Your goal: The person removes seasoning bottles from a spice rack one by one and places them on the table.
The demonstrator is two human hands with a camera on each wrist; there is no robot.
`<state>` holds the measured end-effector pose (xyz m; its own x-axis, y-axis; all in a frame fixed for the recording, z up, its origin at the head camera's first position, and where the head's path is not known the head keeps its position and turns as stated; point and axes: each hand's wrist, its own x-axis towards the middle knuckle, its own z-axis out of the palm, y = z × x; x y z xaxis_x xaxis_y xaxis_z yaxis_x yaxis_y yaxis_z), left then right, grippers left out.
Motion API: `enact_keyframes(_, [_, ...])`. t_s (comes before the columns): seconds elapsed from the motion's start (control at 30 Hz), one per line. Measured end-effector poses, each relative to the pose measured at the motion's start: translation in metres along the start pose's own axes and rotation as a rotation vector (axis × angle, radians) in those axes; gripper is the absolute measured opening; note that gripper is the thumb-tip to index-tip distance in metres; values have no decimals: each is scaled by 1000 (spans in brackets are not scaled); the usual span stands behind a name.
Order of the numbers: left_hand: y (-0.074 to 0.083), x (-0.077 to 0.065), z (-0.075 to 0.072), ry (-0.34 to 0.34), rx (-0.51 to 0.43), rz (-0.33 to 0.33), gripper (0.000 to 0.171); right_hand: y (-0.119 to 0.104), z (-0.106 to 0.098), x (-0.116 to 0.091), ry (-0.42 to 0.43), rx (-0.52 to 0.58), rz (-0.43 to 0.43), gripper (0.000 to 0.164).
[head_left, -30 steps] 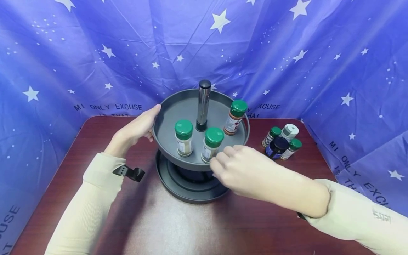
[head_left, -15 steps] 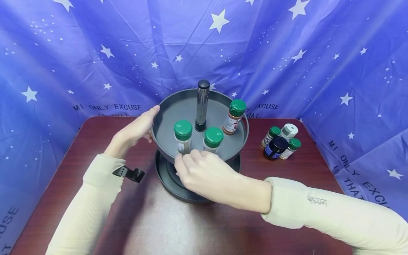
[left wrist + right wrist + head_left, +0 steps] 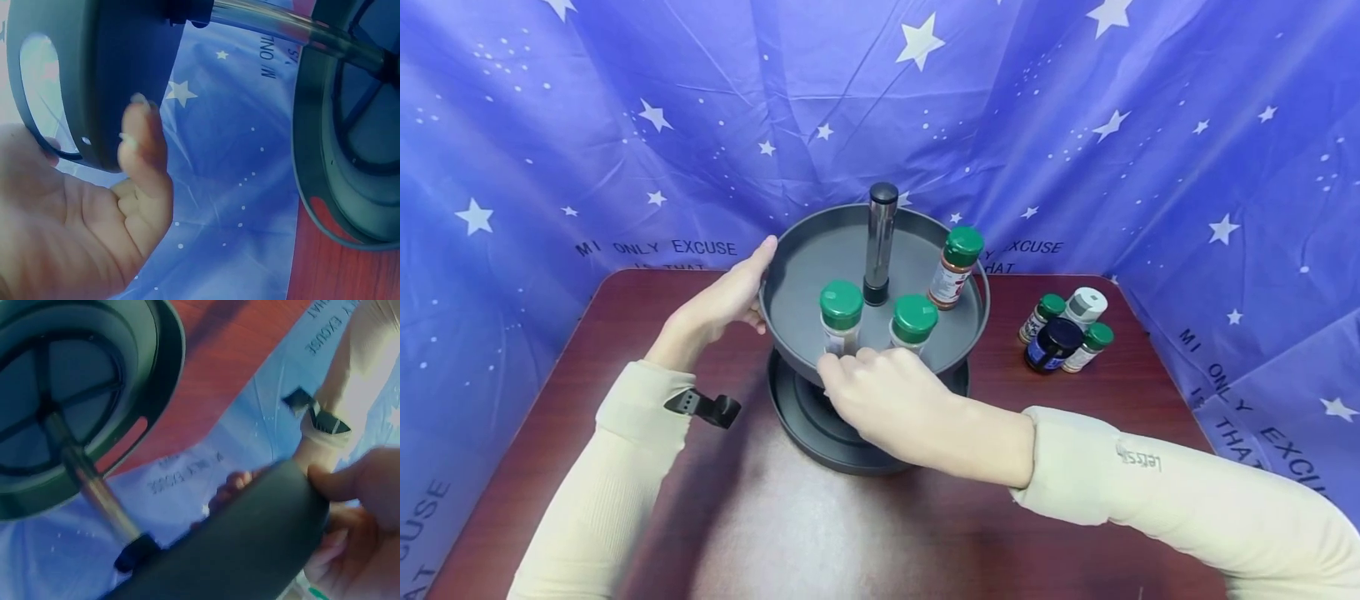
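Observation:
A dark grey two-tier turntable (image 3: pixel 808 267) with a metal post stands at the table's middle. My left hand (image 3: pixel 722 300) grips the upper tray's left rim; the left wrist view shows its fingers (image 3: pixel 145 147) under the tray. At the front rim, my right hand (image 3: pixel 887 400) pinches the tray's edge, thumb (image 3: pixel 334 481) against its wall. Two green-capped spice jars stand just behind that hand: a left jar (image 3: pixel 841 312) and a right jar (image 3: pixel 913 325), their lower parts hidden. A green-capped jar of red spice (image 3: pixel 951 279) stands at the tray's right.
To the right on the red-brown table (image 3: pixel 760 533) stand a dark-lidded jar (image 3: pixel 1054 343), a white-capped jar (image 3: pixel 1085 308) and two small green-capped jars, one (image 3: pixel 1041 318) behind and one (image 3: pixel 1088 348) in front. A blue star-patterned curtain (image 3: pixel 820 100) hangs behind and at both sides.
My right hand has moved left along the front rim, away from the right front jar. Since half a second ago the front jars have shifted slightly right with the tray. My left hand stays put.

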<state>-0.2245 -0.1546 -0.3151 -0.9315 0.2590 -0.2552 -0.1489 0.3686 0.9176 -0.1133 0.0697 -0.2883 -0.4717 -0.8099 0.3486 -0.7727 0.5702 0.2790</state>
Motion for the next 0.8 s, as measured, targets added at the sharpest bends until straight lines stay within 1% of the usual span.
enact_keyframes(0.13, [-1,0,-2,-19,8,23,82,12,-6,-8,-68,64,-27,16])
enact_keyframes(0.23, [-1,2,-3,-31,8,56,89,21,-10,-15,-101,103,-41,17])
enact_keyframes(0.33, [3,4,-2,-19,-19,72,94,30,-14,-21,-138,125,-62,17])
enact_keyframes(0.43, [8,4,1,-3,-55,57,95,39,-17,-25,-174,134,-93,17])
enact_keyframes(0.57, [17,3,6,33,-89,7,93,50,-19,-32,-192,140,-126,18])
enact_keyframes(0.7, [21,2,11,96,-86,-27,89,58,-21,-37,-192,132,-135,17])
enact_keyframes(0.8, [22,3,13,131,-70,-28,84,61,-21,-40,-195,126,-128,16])
